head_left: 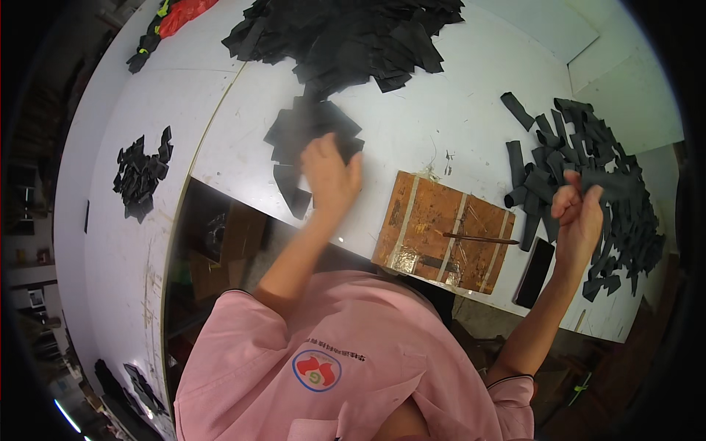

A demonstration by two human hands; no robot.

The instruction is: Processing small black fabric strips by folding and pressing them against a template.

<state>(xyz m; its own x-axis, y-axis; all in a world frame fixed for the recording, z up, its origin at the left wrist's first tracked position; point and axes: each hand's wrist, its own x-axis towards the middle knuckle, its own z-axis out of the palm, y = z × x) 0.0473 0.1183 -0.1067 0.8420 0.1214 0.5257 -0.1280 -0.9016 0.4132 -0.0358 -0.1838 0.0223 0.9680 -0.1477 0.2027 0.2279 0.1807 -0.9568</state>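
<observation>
A white, scuffed table [456,125] carries the work. At its twelve o'clock lies a large heap of flat black fabric pieces [346,37]; a smaller stack of black pieces [294,132] sits just below it. At three o'clock sprawls a pile of folded black strips [588,169]. A brown wooden board with tape strips [441,228] rests at six o'clock, and a small black cluster [140,173] at nine o'clock.

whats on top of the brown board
A thin dark tool lies across the brown board, with shiny tape strips near its lower edge. Whatever is beneath the board is hidden.
</observation>
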